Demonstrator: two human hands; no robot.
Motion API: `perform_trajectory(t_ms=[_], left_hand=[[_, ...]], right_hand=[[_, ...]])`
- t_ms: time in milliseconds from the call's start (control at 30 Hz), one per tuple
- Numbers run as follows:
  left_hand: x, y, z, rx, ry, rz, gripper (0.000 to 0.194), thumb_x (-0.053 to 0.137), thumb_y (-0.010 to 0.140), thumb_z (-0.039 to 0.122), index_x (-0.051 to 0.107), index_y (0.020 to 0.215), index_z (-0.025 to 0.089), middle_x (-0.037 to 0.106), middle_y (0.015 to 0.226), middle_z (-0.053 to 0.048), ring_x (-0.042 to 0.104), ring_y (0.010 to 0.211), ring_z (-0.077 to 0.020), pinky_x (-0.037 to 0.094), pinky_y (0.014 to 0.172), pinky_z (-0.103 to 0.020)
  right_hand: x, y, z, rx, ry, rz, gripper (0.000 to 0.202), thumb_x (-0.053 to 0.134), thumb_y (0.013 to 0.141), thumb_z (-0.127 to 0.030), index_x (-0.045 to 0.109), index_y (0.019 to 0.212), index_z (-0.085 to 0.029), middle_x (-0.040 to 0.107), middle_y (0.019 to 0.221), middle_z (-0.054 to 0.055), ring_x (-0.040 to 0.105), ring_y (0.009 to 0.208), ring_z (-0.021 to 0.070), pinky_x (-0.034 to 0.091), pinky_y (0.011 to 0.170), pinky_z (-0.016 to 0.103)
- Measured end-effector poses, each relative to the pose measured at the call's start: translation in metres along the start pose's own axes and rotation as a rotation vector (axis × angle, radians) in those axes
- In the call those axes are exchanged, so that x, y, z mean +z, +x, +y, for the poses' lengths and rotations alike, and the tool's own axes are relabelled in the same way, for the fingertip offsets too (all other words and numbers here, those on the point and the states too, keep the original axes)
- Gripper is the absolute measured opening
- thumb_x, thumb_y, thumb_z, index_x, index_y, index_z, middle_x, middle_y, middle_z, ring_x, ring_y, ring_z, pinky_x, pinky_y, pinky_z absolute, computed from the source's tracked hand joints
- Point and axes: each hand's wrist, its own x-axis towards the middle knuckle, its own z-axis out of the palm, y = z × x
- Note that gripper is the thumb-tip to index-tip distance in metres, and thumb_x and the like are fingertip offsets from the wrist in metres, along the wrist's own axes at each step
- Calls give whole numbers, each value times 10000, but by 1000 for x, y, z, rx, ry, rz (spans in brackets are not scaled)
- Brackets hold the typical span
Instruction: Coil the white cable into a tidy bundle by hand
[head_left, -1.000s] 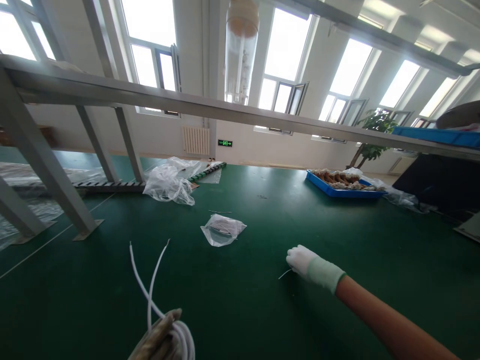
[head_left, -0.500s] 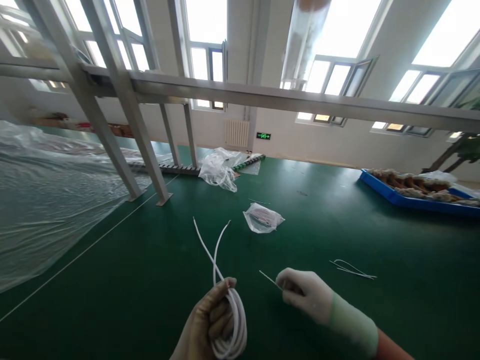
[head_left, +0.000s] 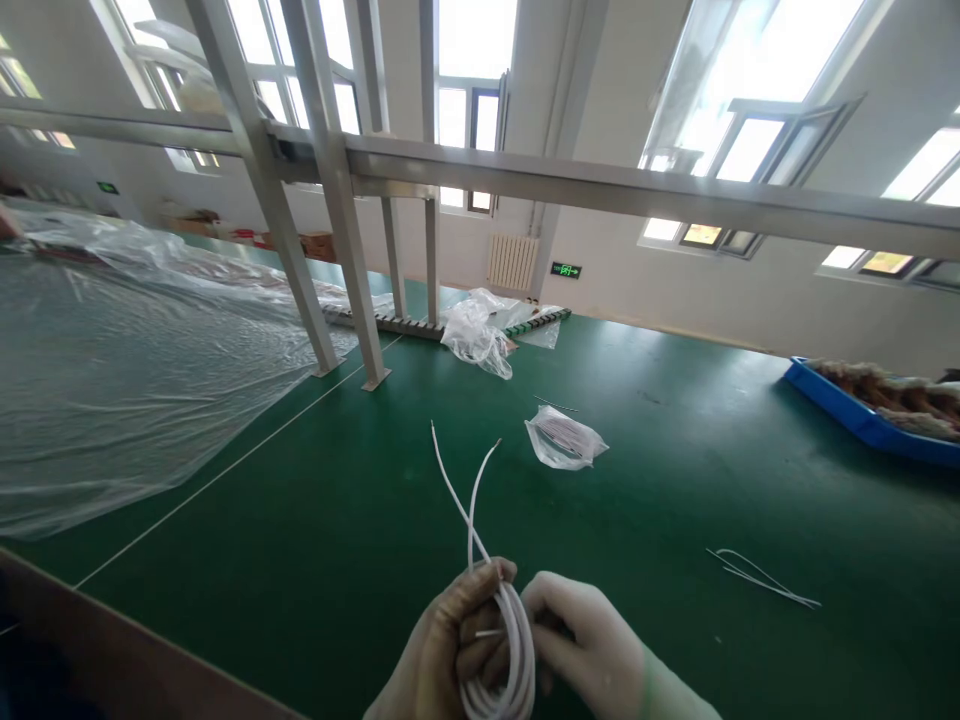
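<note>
Green table (head_left: 675, 480) under bright windows. Coiled white cable (head_left: 504, 660) at near edge, left hand (head_left: 442, 650) grip closed round it, two ends sticking up. Right hand (head_left: 592, 655) pinches thin tie against coil. Advice: keep loops bunched, wrap tie tight. Spare ties (head_left: 761, 578) lie right.

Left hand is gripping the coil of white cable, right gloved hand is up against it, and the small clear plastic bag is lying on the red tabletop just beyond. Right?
Not quite: the tabletop is green, not red, as the head view shows. The rest holds: the left hand grips the coil of white cable, the right gloved hand is up against it, and the small clear plastic bag lies just beyond.
</note>
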Motion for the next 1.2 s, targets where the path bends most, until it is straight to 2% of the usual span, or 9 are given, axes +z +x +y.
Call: perform_trajectory(t_ms=[100, 233, 333, 433, 533, 667, 833, 1033, 1200], left_hand=[[12, -10, 11, 40, 111, -65, 554, 814, 784, 553, 732, 1153, 148, 752, 863, -78, 722, 832, -254, 582, 845, -378], [33, -14, 25, 89, 216, 7, 374, 816, 801, 461, 752, 1041, 181, 749, 864, -67, 718, 859, -264, 565, 795, -350], [38, -9, 27, 7, 201, 128, 209, 792, 830, 365, 740, 928, 187, 757, 867, -72, 724, 833, -263, 571, 781, -357], [32, -2, 24, -28, 207, 219, 151, 811, 825, 310, 724, 891, 205, 755, 837, -36, 714, 780, -222, 579, 761, -329], [24, 3, 19, -22, 150, 167, 231, 903, 736, 303, 735, 859, 203, 723, 731, 6, 666, 652, -161, 558, 674, -270], [20, 6, 14, 10, 38, 47, 351, 975, 625, 363, 753, 827, 181, 719, 704, 1, 651, 624, -141, 516, 599, -235], [21, 9, 9, 22, -27, -12, 242, 897, 753, 318, 779, 921, 190, 729, 716, -2, 636, 576, -121, 499, 586, -232], [28, -10, 13, 59, -28, 87, 316, 907, 734, 348, 773, 975, 193, 775, 859, -27, 747, 853, -177, 567, 769, -227], [38, -26, 18, -39, -21, 106, 337, 685, 935, 324, 676, 1214, 134, 795, 1047, -122, 747, 1084, -258, 554, 984, -330]], right_hand=[[5, 3, -1, 19, 163, -36, 154, 626, 964, -323, 611, 957, -170, 664, 757, 9, 623, 615, 155, 478, 552, 235], [13, 6, -13, -73, 318, -96, 385, 678, 917, -459, 598, 1160, -170, 707, 928, 64, 669, 734, 211, 558, 675, 328], [25, 10, -22, -92, 172, 4, 552, 773, 796, -270, 562, 1304, -215, 727, 1059, 60, 716, 932, 274, 589, 876, 417], [33, 13, -26, -45, 10, 91, 561, 738, 783, -167, 582, 1316, -246, 743, 1089, 42, 731, 984, 277, 602, 911, 417], [33, 12, -22, -139, -149, 159, 406, 616, 911, -205, 594, 1315, -241, 743, 1115, 68, 731, 1010, 267, 601, 910, 396], [27, 8, -11, -311, -377, 169, 398, 453, 1021, -248, 512, 1413, -218, 717, 1159, 123, 716, 1010, 272, 592, 892, 398], [24, 2, 6, -405, -683, 226, 458, 380, 1026, -242, 450, 1468, -144, 698, 1070, 158, 686, 904, 321, 571, 819, 491], [17, 2, -17, -296, -305, 189, 373, 398, 1045, -306, 658, 1297, -221, 688, 967, 79, 659, 850, 246, 525, 762, 364], [7, 1, -32, -219, -150, 104, 301, 484, 1049, -391, 708, 1002, -196, 656, 871, 34, 592, 779, 203, 464, 731, 316]])
